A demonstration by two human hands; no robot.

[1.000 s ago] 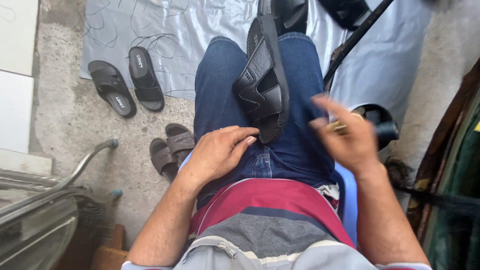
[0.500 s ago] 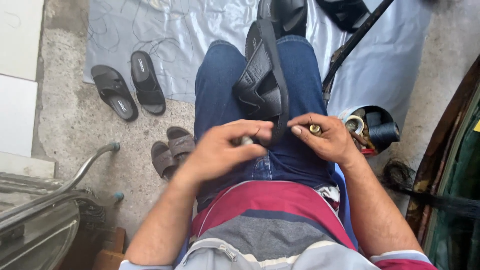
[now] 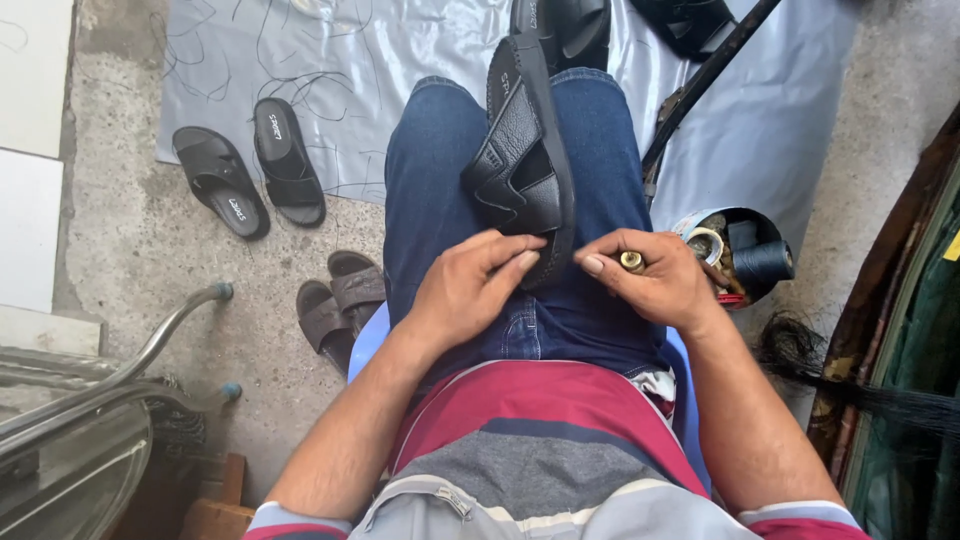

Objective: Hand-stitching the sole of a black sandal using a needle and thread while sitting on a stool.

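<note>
Both hands met at the heel of a black leather strap sandal (image 3: 525, 160) lying on the lap.

The left hand (image 3: 470, 290) pinched the sole's edge; the right hand (image 3: 655, 280) gripped a small brass-tipped tool (image 3: 632, 262).

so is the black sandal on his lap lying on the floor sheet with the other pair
No, the black sandal rests on the person's jeans, with the left hand and right hand at its heel end.

Colours and patterns, seated work spot

Sandal (image 3: 525, 165) on the lap: black, grained leather; jeans (image 3: 440, 170): dark blue denim; shirt (image 3: 545, 440): broad bands of crimson, navy and grey, with pale stripes; tool (image 3: 632, 262) in the right hand (image 3: 660, 285): brass-coloured; stool (image 3: 365, 340): light blue; ground sheet (image 3: 380, 70): pale grey-blue, strewn with black threads; pair of slides (image 3: 250, 168): black; pair of worn sandals (image 3: 340, 305): dark brown; concrete floor (image 3: 130, 250): mottled grey.
</note>
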